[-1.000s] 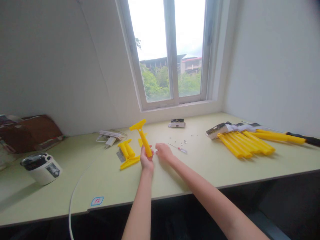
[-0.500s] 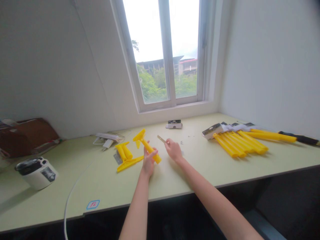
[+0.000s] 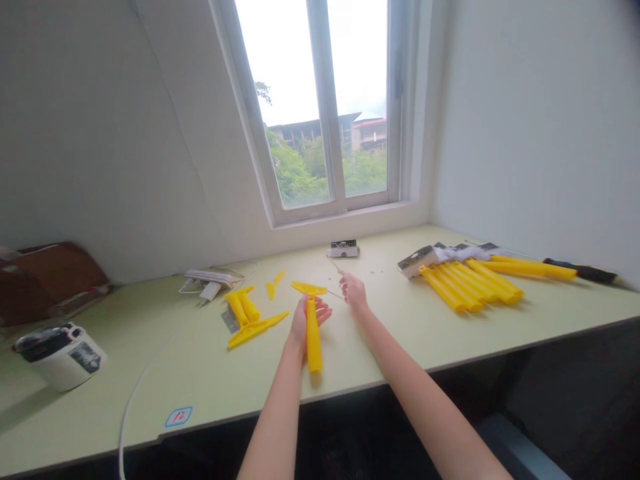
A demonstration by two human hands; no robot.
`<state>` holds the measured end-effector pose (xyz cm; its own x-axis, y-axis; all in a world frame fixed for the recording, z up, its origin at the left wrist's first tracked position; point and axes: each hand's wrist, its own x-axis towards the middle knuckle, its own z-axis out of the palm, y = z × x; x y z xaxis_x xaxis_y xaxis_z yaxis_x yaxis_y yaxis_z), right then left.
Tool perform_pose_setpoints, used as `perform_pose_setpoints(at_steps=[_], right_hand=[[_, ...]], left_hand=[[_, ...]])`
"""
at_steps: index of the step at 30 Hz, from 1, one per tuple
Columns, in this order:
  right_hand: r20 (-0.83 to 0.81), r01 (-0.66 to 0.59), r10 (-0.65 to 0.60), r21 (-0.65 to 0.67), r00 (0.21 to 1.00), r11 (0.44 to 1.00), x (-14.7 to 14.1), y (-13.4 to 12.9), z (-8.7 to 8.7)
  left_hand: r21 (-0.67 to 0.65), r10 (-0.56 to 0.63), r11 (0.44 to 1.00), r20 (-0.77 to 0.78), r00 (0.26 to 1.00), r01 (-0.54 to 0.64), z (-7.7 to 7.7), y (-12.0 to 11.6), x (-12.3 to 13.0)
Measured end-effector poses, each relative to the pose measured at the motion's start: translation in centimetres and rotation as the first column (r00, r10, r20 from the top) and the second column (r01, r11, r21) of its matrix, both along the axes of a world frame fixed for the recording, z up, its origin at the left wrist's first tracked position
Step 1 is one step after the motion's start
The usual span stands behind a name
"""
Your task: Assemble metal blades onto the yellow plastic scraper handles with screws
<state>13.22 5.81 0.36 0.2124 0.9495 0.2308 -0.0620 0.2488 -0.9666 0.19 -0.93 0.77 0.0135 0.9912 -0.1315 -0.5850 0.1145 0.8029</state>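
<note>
My left hand (image 3: 301, 323) is closed around a yellow T-shaped scraper handle (image 3: 313, 337), its wide head pointing away from me and its hollow-looking grip toward me. In my right hand (image 3: 354, 292), just to the right, the fingers pinch a thin, flat, pale strip (image 3: 337, 265) that points up and left. A thin grey line runs between the scraper's head and my right fingers; what it is I cannot make out. On the table to the left lie a small yellow piece (image 3: 274, 284) and several yellow scraper parts (image 3: 243, 307), with a grey metal blade (image 3: 229, 321) among them.
Several yellow handles (image 3: 457, 283) lie in a row at the right, beside a small box (image 3: 418, 261) and a black-handled tool (image 3: 580, 269). Another box (image 3: 343, 249) stands near the window. At left are a power strip (image 3: 210, 283), a white cable (image 3: 131, 403) and a mug (image 3: 63, 355).
The scraper handle has turned from slanting left to pointing straight away, and its lower end has come nearer to me. My right hand has shifted slightly, and the strip now points more upward.
</note>
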Motion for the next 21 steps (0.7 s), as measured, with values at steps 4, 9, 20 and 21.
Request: perform_pose_setpoints(at_steps=[4, 9, 20, 21], right_hand=[[-0.239, -0.126, 0.11, -0.055, 0.965, 0.99, -0.1, -0.2, -0.1], [-0.22, -0.163, 0.143, -0.077, 0.965, 0.984, 0.1, -0.9, 0.4], [-0.095, -0.202, 0.201, 0.006, 0.975, 0.979, -0.3, -1.6, 0.9], [-0.082, -0.206, 0.207, 0.017, 0.975, 0.978, -0.4, -1.6, 0.8]], left_hand=[[0.023, -0.011, 1.0, -0.028, 1.0, 0.012, -0.4, 0.4, 1.1], [0.083, 0.089, 0.993, -0.137, 0.987, -0.078, -1.0, 0.5, 1.5], [0.126, 0.049, 0.992, -0.147, 0.988, -0.031, -1.2, 0.3, 1.2], [0.131, 0.055, 0.991, -0.143, 0.988, -0.036, -1.2, 0.3, 1.2]])
